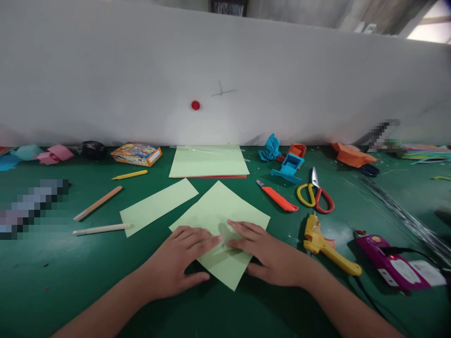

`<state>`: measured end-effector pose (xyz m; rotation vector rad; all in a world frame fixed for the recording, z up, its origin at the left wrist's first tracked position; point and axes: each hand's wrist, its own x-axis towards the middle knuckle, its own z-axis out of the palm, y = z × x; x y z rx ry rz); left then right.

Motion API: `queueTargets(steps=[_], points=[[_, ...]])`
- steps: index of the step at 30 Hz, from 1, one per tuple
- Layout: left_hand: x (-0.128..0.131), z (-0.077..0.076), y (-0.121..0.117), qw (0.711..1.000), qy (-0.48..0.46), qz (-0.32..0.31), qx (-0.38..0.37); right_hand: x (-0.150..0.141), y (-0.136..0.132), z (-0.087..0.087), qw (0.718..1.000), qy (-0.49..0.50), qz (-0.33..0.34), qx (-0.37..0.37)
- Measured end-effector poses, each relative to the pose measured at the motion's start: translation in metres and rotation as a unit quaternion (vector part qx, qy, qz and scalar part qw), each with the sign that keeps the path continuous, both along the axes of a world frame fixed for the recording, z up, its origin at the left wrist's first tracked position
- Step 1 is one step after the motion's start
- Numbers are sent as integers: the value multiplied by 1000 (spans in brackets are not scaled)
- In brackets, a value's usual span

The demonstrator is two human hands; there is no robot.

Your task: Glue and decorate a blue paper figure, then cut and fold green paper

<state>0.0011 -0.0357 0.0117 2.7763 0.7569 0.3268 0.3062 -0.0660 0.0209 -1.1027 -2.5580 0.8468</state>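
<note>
A pale green square of paper (219, 202) lies turned cornerwise on the table, one corner pointing at me. On its left edge rests my left hand (186, 256), fingers stretched out and the thumb apart below. My right hand (268, 256) lies over the right edge with its fingers spread, the fingertips near the paper's middle. The right thumb is beside the lower right edge. Left of the square is a pale green paper strip (158, 206), set at a slant. Behind it sits a stack of pale green sheets (209, 162) with a red edge showing underneath.
On the right lie an orange cutter knife (280, 198), scissors (319, 195), a yellow glue gun (327, 253) and a purple power strip (391, 263). On the left are a yellow pen (130, 175), two sticks (98, 203) and a small box (136, 154). A white wall (141, 84) stands behind.
</note>
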Motion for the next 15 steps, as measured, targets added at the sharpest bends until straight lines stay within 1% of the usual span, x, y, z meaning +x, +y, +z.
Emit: queueTargets(steps=[3, 6, 11, 15], points=[[-1, 0, 1, 1000, 4, -10, 13, -1, 3, 0, 997, 69, -1, 43], [-2, -1, 2, 1000, 1, -10, 11, -2, 7, -4, 989, 137, -4, 60], [-2, -1, 1, 1000, -18, 9, -10, -7, 13, -14, 985, 154, -10, 72], [-2, -1, 2, 998, -41, 31, -43, -12, 14, -20, 983, 158, -65, 70]])
